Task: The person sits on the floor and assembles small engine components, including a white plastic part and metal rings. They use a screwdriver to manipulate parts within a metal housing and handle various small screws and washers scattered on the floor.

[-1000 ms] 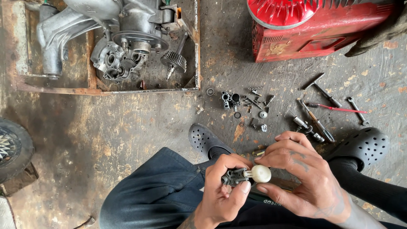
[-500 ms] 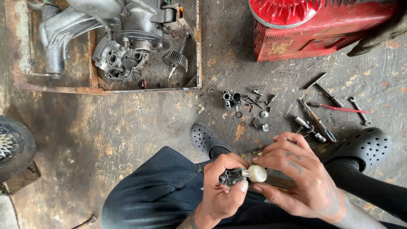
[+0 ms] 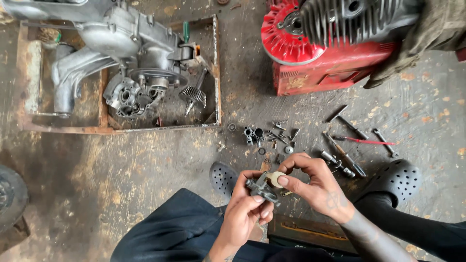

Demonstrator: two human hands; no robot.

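Note:
My left hand (image 3: 245,209) grips a small dark metal engine part (image 3: 261,188) in front of my knees. My right hand (image 3: 316,185) pinches a pale round piece (image 3: 275,179) that sits against that dark part. Both hands are close together above the floor, between my two black perforated clogs (image 3: 223,177) (image 3: 394,181). Just beyond the hands lies a cluster of small metal parts and bolts (image 3: 266,137).
A grey engine casing with a gear (image 3: 141,73) rests in a rusty metal frame tray (image 3: 216,87) at the upper left. A red engine housing (image 3: 330,58) stands at the upper right. Screwdrivers and spanners (image 3: 354,140) lie on the stained concrete floor. A tyre edge (image 3: 9,199) shows at the left.
The hands have stayed together on the small part, with the right fingers shifting on the pale round piece. The view has tilted a little so the floor scene sits lower.

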